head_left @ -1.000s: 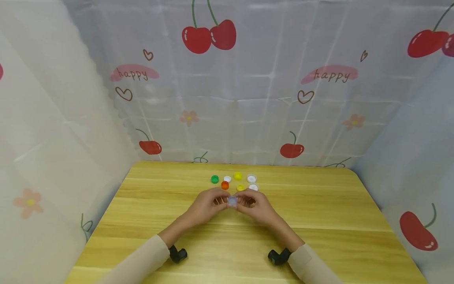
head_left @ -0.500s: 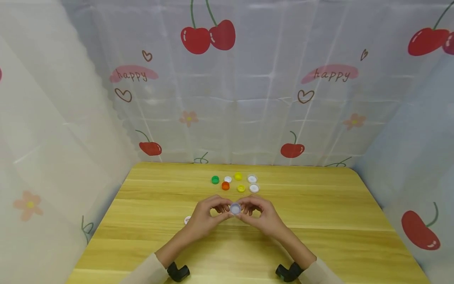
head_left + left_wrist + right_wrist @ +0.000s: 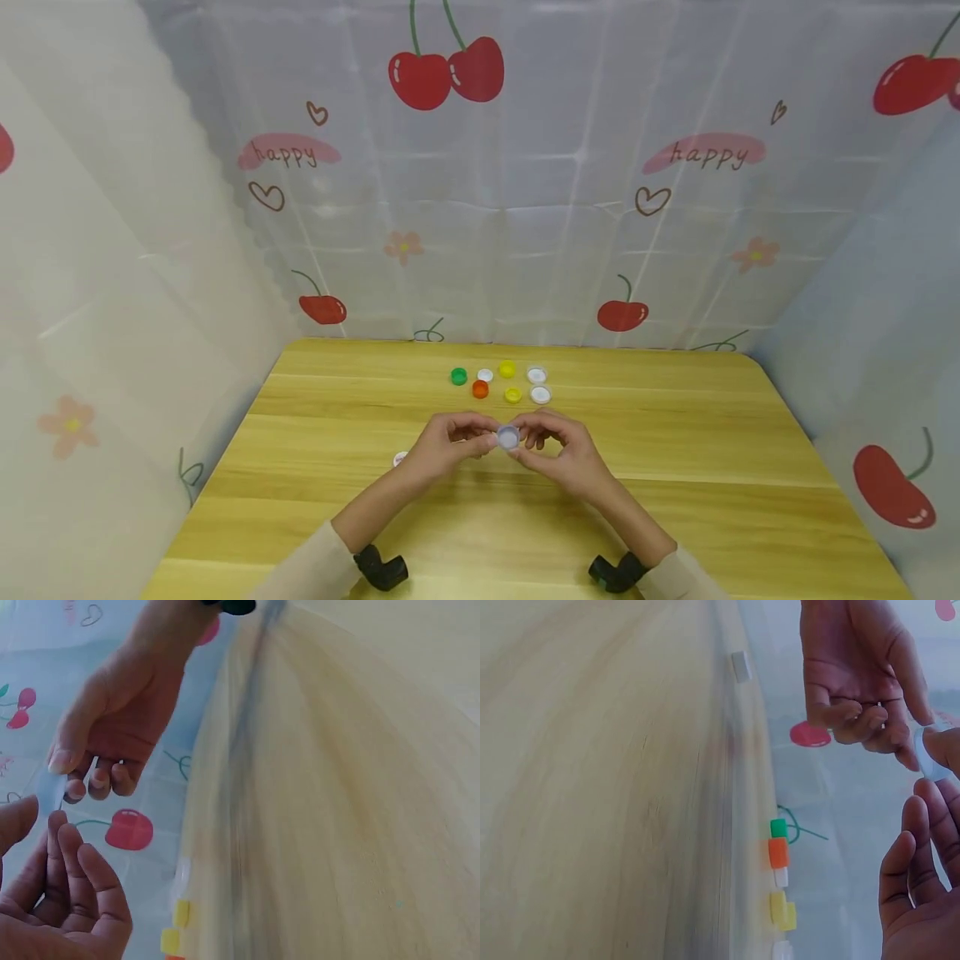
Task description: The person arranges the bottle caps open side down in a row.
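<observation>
Between both hands, above the table, a pale translucent round bottle cap point(image 3: 508, 437) is held with its hollow side facing the head camera. My left hand point(image 3: 446, 446) pinches its left edge between thumb and fingers. On the opposite edge, my right hand point(image 3: 562, 450) grips it the same way, its remaining fingers loosely curled. The right wrist view shows the bottle cap point(image 3: 930, 754) from the side, partly covered by the thumb. A white cap point(image 3: 400, 457) lies just left of my left hand, partly hidden by it.
Beyond the hands, several caps lie on the wooden table point(image 3: 675, 433): a green cap point(image 3: 459, 377), an orange cap point(image 3: 480, 389), a small white cap point(image 3: 485, 376), two yellow caps point(image 3: 512, 395) and two clear-rimmed white caps point(image 3: 540, 394). A cherry-print curtain point(image 3: 480, 183) stands around the table.
Both hands have drawn back from the group of caps and shifted slightly right with the translucent bottle cap, which now faces the camera more. The white cap by the left hand has come into view.
</observation>
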`<action>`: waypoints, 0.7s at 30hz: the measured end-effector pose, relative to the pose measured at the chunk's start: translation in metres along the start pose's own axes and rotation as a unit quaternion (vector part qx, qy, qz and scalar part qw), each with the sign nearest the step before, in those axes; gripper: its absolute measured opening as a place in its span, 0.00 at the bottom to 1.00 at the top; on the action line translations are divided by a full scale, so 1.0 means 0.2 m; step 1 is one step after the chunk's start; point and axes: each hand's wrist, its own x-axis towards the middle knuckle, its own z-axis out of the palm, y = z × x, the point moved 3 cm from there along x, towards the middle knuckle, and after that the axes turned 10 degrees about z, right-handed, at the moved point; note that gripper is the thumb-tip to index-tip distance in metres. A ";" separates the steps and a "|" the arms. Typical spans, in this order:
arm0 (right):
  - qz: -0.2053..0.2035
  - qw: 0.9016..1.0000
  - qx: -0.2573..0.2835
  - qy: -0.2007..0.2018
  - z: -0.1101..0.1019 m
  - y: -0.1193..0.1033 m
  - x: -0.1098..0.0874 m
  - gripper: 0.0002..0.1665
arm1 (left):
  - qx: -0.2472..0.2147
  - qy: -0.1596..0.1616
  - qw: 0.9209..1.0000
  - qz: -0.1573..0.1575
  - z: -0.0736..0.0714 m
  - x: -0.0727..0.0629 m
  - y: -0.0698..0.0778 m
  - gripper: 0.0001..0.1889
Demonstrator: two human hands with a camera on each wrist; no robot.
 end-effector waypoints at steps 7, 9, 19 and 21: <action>-0.004 1.000 -0.011 -0.008 -0.01 0.00 -0.01 0.16 | -0.067 -0.022 0.995 -0.075 0.00 0.03 -0.03 0.17; -0.008 1.000 -0.013 -0.011 -0.01 0.00 -0.01 0.16 | -0.070 -0.033 0.994 -0.081 0.00 0.03 -0.04 0.16; -0.023 0.999 -0.009 -0.041 -0.01 0.01 -0.02 0.16 | -0.062 -0.060 0.993 -0.082 0.01 0.02 -0.04 0.15; -0.024 0.999 -0.011 -0.042 0.00 0.02 -0.02 0.16 | -0.059 -0.060 0.993 -0.083 0.01 0.02 -0.04 0.15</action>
